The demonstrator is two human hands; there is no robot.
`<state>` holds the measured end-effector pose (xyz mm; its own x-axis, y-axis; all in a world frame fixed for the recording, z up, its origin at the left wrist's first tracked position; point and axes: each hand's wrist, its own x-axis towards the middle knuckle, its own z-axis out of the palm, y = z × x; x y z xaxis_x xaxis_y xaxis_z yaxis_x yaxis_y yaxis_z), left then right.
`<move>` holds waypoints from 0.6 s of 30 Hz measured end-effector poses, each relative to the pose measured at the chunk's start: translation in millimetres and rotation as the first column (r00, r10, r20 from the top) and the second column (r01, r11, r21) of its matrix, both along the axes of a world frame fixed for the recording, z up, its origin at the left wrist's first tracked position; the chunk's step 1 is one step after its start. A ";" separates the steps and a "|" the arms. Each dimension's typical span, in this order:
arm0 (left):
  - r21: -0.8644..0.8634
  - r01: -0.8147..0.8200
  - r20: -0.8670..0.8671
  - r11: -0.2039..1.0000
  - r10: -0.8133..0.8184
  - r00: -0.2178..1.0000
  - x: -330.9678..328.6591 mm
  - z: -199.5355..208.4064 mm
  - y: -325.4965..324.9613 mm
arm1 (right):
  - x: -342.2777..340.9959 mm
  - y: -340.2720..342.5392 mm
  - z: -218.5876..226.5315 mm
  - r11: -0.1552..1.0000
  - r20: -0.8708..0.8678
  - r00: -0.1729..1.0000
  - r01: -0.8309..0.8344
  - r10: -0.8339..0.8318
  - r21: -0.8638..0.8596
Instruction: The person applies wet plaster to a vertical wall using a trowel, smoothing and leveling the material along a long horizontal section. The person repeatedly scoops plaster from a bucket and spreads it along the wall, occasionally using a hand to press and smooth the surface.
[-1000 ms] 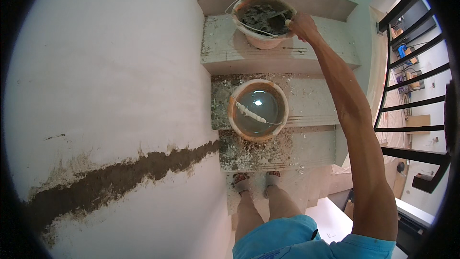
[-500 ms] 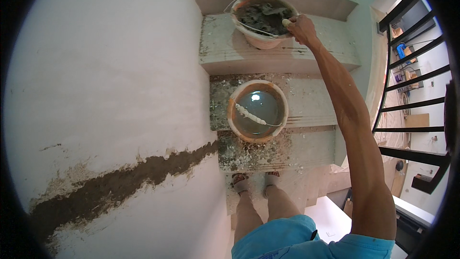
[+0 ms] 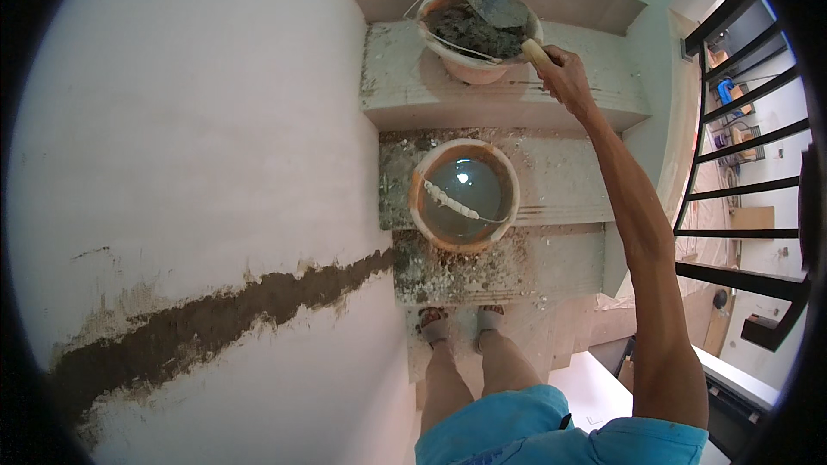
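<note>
My right hand reaches far forward, its fingers closed around the pale handle of a trowel. The trowel's flat grey blade is tilted up above the dark wet mortar, with a lump of it at the far edge. That mortar fills a pale bucket standing on an upper step, its wire handle lowered to the near side. Closer to me, a second bucket of cloudy water sits on a lower step, with a white-wrapped handle across it. My left hand is out of the picture.
On the left wall runs a rough dark mortar strip. Debris and splashes litter the steps around the water bucket. A black railing borders the right side, above a lower room. My sandalled feet stand below the buckets.
The trowel blade has turned and risen above the mortar, now showing its flat face with mortar at its edge. My right hand has shifted slightly right and toward me.
</note>
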<state>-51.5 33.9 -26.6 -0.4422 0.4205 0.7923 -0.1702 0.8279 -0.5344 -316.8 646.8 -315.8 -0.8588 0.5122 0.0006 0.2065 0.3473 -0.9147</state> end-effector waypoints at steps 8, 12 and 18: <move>0.012 0.099 -0.035 0.995 -0.099 0.994 -11.1 -11.6 -10.4 | 125.7 -97.8 22.9 0.946 0.114 0.949 -0.273 0.295 -0.177; 0.336 0.307 0.223 0.890 -0.392 0.892 21.4 -33.9 -5.6 | 210.0 -163.6 -13.7 0.838 0.122 0.860 -0.437 0.496 -0.327; 0.707 -0.453 0.678 0.542 -0.701 0.219 67.7 -184.5 40.3 | 314.3 -252.1 -118.7 0.722 0.155 0.842 -0.331 0.517 -0.607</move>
